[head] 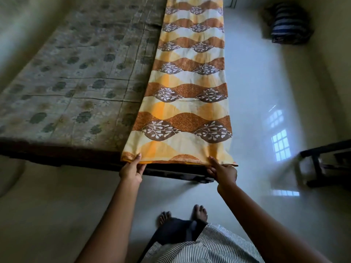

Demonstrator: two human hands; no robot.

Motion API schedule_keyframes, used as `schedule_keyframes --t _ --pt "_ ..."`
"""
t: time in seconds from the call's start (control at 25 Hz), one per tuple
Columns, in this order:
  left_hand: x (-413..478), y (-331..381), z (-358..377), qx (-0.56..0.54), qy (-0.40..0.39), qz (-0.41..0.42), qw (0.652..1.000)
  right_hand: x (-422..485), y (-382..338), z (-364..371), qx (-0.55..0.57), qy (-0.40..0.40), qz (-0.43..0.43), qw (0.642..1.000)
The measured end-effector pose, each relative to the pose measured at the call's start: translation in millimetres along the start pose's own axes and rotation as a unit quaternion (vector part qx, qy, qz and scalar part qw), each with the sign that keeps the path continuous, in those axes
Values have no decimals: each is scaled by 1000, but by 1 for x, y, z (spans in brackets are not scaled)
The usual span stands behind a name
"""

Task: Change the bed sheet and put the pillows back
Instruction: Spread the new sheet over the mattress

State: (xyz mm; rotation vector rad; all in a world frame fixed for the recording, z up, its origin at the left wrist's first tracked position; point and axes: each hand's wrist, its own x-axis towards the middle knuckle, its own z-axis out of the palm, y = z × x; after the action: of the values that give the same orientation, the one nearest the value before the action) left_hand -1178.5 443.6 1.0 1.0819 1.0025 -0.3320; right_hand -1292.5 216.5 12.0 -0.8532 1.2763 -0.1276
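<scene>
- Mattress [76, 82]: bare, with a faded floral cover, lying on a dark wooden bed frame [57, 154]. It is the reference for every item below.
- Bed sheet [190, 92]: folded into a long strip — orange, brown and cream waves with leaf motifs. It is laid lengthwise along the mattress's right side, from the near end towards the far end.
- Left hand [131, 171]: at the mattress's near end, on the strip's left near corner. The thumb lies on top of the hem and the fingers curl beneath, pinching the bed sheet.
- Right hand [223, 172]: at the mattress's near right corner, on the strip's right near corner. The fingers are closed on the hem in a like pinch.
- Floor [256, 82]: pale and glossy, right of the mattress, showing a window reflection.
- Striped bundle [290, 23]: dark, on the floor well right of the mattress's far end — contents cannot be told.
- Dark furniture [322, 164]: on the floor right of the mattress's near end, partly cut off by the picture edge.
- Bare feet [199, 213]: on the floor just before the mattress's near end.
</scene>
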Motion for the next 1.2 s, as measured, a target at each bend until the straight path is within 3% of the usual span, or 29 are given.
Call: schedule_keyframes --t 0.2,0.36,0.52,0.64,0.84,1.0,1.12,1.2 --pt "0 -2 -33 12 -8 -17 1000 -8 31 -13 70 -16 21 997" --pt "9 -15 -60 40 -1 -11 999 -12 67 -9 25 23 26 999" --pt "35 -24 -70 90 -38 -122 988 -12 84 2 -75 35 8 996" --pt "31 -35 -74 215 -70 -180 957 -12 86 0 -13 -7 9 1000" --pt "-5 -54 -47 386 -169 -20 907 -13 84 8 51 131 -35 989" --pt "-20 -59 3 511 -254 119 812 -9 84 17 20 175 0 984" --pt "-30 -66 44 575 -284 198 741 -16 84 30 -72 198 -74 975" --pt "-30 -77 71 601 -307 200 710 -20 75 34 -61 209 -124 968"
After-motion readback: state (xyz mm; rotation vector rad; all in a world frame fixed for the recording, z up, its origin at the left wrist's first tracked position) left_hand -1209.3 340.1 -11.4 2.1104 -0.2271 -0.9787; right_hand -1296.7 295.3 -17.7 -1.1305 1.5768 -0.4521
